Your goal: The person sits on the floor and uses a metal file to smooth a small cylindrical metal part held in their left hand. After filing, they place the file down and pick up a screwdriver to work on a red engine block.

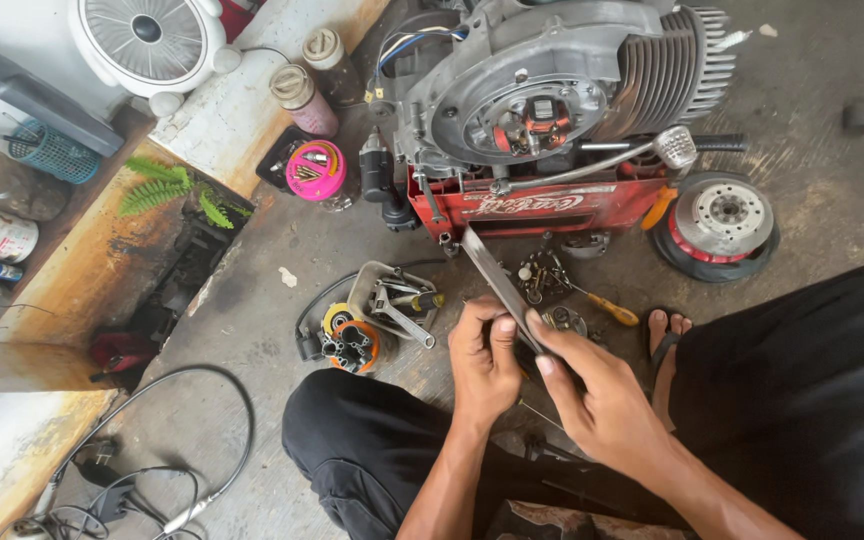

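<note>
Grey concrete floor (252, 300) holds everything, so parts lie close by; the left hand (482, 360) and right hand (592, 395) both pinch shut on a long flat metal file (497, 285), tip pointing up at the engine (552, 90) on its red crate (542, 205); small tools fill a tray (392, 300) beside the left hand.

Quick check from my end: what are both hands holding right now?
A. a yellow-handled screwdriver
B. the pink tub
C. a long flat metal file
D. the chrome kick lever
C: the left hand and right hand both grip the lower end of the long flat metal file, which points up toward the red crate; the yellow-handled screwdriver lies untouched on the floor.
</note>
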